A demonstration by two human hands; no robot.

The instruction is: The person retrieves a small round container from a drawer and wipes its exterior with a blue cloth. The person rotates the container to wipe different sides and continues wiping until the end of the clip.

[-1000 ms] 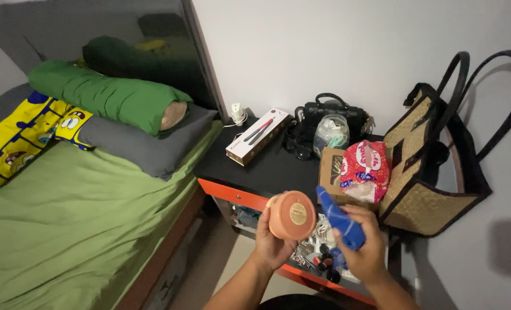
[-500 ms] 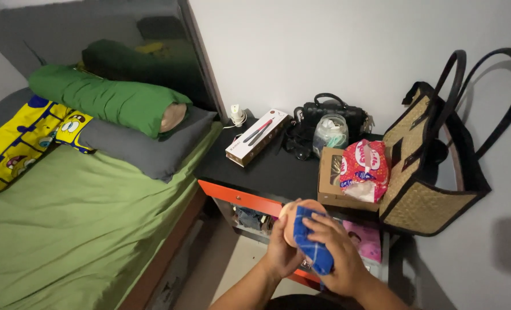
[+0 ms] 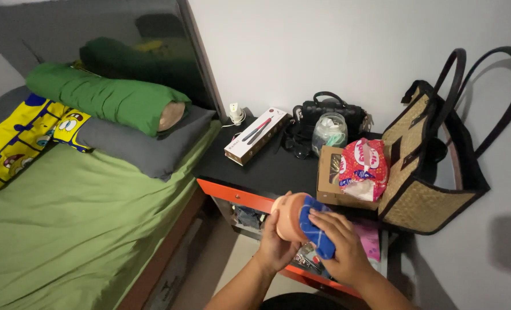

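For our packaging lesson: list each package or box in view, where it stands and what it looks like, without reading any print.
Long box: flat on the dark nightstand by the bed, white, pictured with a slim dark-red tool.
Cardboard box: nightstand's front edge, brown, open.
Soft pack: resting in the cardboard box, pink-red and white, crinkled plastic.

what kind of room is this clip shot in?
Most likely a bedroom: a bed with a green sheet and pillows, beside it a black-topped bedside table carrying a woven tote bag and a black handbag. Both hands hold a round peach container.
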